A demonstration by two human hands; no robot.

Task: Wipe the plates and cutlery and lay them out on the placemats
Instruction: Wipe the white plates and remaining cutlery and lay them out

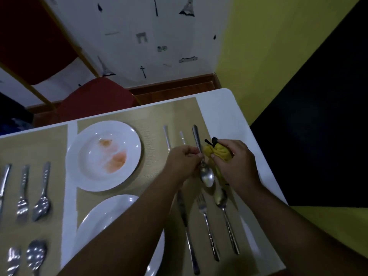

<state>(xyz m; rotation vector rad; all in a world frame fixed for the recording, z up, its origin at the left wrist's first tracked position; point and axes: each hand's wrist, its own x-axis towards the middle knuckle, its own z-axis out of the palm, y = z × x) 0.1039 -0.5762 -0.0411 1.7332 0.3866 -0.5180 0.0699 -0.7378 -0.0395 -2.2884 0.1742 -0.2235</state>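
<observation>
From my feed the white surface fills the lower half of the view, with a red chair pushed in at its far edge. A tan placemat covers most of it on my right, and a second placemat sits to the left of it, a white strip of surface between them. On the far part of the right mat lies a white plate smeared with orange stains; a nearer plate lies below it, partly hidden behind my left forearm. My left hand has its grip closed on the handle of a spoon, held above the mat with the bowl pointing toward me. My right hand, just beside it, has its grip clenched around a bunched yellow cloth, which touches the spoon's neck. Below the hands, three pieces lie side by side on the mat: a knife, a fork and another spoon. Beyond my left hand two more handles show on the mat, their heads hidden. On the left mat lie several more pieces of cutlery, blurred.
</observation>
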